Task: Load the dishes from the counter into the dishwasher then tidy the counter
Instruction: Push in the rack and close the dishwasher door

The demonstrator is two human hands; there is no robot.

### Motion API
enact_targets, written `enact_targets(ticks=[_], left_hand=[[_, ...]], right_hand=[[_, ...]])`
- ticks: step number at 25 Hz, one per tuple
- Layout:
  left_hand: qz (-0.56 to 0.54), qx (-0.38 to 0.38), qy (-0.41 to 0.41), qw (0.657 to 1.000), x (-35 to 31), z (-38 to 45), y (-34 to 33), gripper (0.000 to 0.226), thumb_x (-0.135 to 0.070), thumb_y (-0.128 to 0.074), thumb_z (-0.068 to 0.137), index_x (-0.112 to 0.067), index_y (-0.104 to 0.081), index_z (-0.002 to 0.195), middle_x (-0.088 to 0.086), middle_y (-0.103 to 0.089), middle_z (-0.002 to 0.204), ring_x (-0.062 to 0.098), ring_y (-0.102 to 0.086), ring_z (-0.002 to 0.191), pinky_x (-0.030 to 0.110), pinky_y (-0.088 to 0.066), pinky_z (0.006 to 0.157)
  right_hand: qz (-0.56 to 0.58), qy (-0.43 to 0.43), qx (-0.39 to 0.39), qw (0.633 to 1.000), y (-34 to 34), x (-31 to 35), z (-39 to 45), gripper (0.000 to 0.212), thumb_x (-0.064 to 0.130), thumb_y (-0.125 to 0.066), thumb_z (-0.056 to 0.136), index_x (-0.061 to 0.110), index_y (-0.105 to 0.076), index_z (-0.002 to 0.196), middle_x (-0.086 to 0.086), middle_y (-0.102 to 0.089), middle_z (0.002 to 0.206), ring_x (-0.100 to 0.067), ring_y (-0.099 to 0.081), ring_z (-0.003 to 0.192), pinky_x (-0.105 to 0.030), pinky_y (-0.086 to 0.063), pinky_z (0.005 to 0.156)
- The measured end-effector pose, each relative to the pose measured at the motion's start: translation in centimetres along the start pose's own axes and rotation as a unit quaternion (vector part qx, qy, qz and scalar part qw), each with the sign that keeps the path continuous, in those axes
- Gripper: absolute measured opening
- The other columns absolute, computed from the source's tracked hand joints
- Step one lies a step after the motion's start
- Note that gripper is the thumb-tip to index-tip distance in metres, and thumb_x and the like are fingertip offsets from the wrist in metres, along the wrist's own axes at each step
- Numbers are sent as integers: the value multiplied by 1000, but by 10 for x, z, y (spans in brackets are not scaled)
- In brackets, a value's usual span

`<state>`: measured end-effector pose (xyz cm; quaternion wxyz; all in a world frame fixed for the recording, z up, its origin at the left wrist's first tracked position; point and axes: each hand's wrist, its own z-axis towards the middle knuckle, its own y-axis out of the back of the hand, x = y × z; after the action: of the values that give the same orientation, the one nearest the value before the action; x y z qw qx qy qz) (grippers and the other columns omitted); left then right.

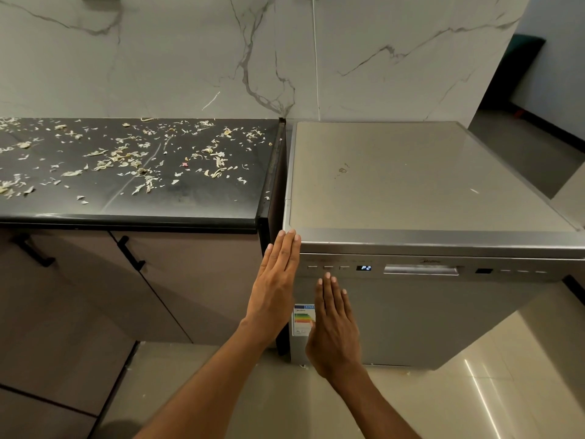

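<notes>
Closed dishwasher [411, 305], display reading P2. Left hand [278, 280] and right hand [335, 321] hover flat and empty at its left front corner. Counter [133, 213], left of it, holds only scraps [126, 160], probably awaiting wiping.

- The dishwasher [427, 305] door is closed, so nothing can go inside.
- The dishwasher top is flat and bare but for a small mark, so a hand can slide across it.
- The left hand [276, 280] and right hand [335, 324] are held flat in front of the dishwasher's left side, covering part of the sticker [303, 318].
- The door handle [421, 270] is in plain sight, with nothing in front of it.
- The black table [136, 172] is covered with small peel scraps [126, 156]; nothing tall stands on it.
- A thin dark gap runs between table and dishwasher.
- The wall [285, 52] blocks the back.
</notes>
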<state>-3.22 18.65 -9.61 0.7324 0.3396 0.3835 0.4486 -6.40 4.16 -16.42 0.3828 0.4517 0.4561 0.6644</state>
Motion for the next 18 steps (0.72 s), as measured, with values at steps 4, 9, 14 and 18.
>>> enact_targets(ticks=[4,9,14,18], left_hand=[[5,2,2,1000,0,0,0,96,20,-41,70,-6,-12,157,10,-7,166,24,0,153,44,-15,124],[11,9,2,1000,1,-1,0,91,14,-27,70,-6,-11,157,10,-6,166,24,0,153,46,-16,123],[6,4,3,1000,0,0,1,97,20,-37,68,-7,-9,157,9,-5,166,24,0,153,45,-15,123],[10,3,5,1000,-1,1,0,102,23,-47,67,-7,-9,157,9,-7,166,24,0,153,44,-14,124]], right_hand=[[-6,-4,5,1000,0,-3,3,111,14,-72,67,0,-9,158,-19,-2,167,-30,1,155,-43,-5,121],[-10,-9,12,1000,2,-3,6,112,16,-74,65,-1,-12,158,-20,-5,166,-30,0,154,-41,-2,122],[-8,-8,-2,1000,2,-2,5,106,14,-68,70,0,-10,158,-18,-1,167,-30,0,155,-42,-2,123],[-8,-3,-15,1000,3,-2,6,99,14,-59,73,0,-10,158,-18,0,167,-30,-2,155,-42,-4,122]])
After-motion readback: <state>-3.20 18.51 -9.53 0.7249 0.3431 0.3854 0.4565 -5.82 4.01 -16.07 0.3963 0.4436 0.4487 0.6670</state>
